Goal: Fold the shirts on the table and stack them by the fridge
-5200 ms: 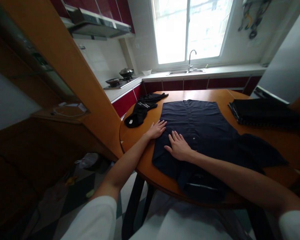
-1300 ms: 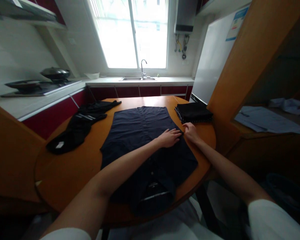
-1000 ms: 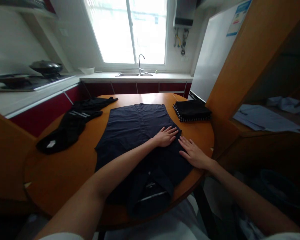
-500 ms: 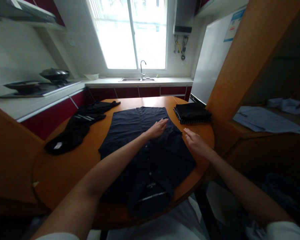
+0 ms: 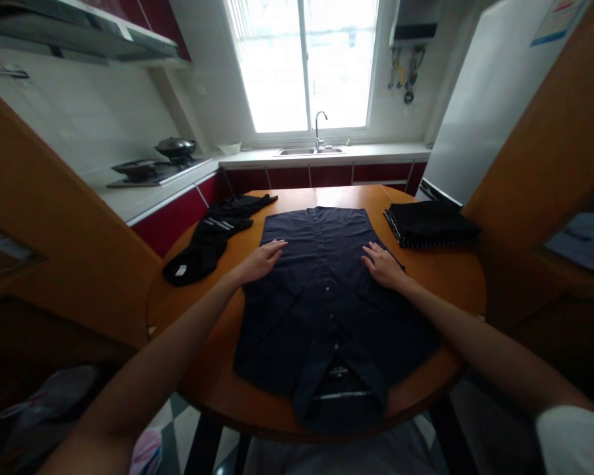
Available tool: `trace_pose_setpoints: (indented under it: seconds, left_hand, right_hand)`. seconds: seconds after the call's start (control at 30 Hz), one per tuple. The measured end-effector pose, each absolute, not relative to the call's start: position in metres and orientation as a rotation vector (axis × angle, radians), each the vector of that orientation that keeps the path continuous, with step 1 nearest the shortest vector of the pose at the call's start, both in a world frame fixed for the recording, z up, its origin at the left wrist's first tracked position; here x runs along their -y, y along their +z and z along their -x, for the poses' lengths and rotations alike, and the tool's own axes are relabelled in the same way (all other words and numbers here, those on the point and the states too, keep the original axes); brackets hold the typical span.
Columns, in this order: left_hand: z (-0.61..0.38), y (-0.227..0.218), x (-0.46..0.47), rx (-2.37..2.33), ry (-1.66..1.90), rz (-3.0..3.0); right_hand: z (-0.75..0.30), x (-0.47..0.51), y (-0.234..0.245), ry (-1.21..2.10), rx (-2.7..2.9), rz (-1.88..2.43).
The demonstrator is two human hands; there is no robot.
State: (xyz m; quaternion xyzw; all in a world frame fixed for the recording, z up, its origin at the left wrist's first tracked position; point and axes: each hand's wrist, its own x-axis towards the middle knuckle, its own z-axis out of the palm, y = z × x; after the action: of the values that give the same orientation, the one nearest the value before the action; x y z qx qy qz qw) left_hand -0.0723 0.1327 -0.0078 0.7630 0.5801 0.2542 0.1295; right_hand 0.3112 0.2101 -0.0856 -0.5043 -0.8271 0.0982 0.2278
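A navy button-up shirt (image 5: 321,303) lies spread on the round wooden table (image 5: 202,356), its collar toward me and its hem toward the window. Over the shirt's left edge, my left hand (image 5: 264,260) rests flat with the fingers stretched out. My right hand (image 5: 382,265) lies on the shirt's right side, fingers slightly spread and nothing held. A few buttons run down the shirt's middle, and a label shows inside the neck.
At the table's left lies a crumpled black garment (image 5: 202,247) with light stripes. A folded dark stack of clothes (image 5: 430,223) sits at the right. Beyond the table are a sink (image 5: 307,151), a stove (image 5: 163,173) and a fridge (image 5: 495,105).
My left hand has moved from the shirt's right half over to its left edge. My right hand has come from beside the shirt onto its right side. The view has turned left.
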Motion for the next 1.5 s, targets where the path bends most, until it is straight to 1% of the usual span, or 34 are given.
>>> trace_pose_setpoints:
  seconds: [0.13,0.27,0.37,0.57,0.63,0.8,0.9,1.03,1.13,1.3,1.4,1.5]
  left_hand:
    - [0.08,-0.035,-0.116,-1.712,0.841,-2.17]
    - [0.079,-0.045,-0.116,-1.684,0.973,-2.204]
    - [0.084,-0.035,-0.118,-1.689,1.106,-2.206]
    - [0.093,0.011,-0.122,-1.67,1.242,-2.022]
    - [0.085,0.025,-0.126,-1.601,1.155,-2.069]
    - [0.053,0.045,-0.126,-1.415,0.633,-2.273]
    - [0.047,0.049,-0.115,-1.446,0.558,-2.285]
    - [0.06,0.045,-0.081,-1.474,0.447,-2.287]
    - [0.074,0.034,-0.044,-1.416,0.286,-2.281]
    - [0.087,0.02,0.004,-1.301,0.015,-2.099]
    - [0.078,0.024,0.004,-1.316,0.024,-2.133]
    - [0.048,0.033,-0.018,-1.256,0.2,-2.239]
  right_hand:
    - [-0.334,-0.222,-0.075,0.215,2.191,1.373]
    - [-0.352,-0.229,-0.066,0.316,2.233,1.376]
    - [-0.358,-0.23,-0.064,0.378,2.256,1.362]
    - [-0.364,-0.241,-0.065,0.477,2.163,1.38]
    - [-0.366,-0.245,-0.067,0.521,2.115,1.387]
    - [-0.368,-0.248,-0.071,0.585,2.055,1.372]
    - [-0.37,-0.248,-0.073,0.599,2.061,1.359]
    - [-0.372,-0.249,-0.076,0.644,2.066,1.362]
    - [-0.373,-0.251,-0.078,0.64,2.071,1.369]
    - [-0.377,-0.257,-0.081,0.613,2.031,1.397]
    - [-0.379,-0.259,-0.081,0.649,1.927,1.427]
    - [-0.378,-0.257,-0.078,0.768,1.781,1.414]
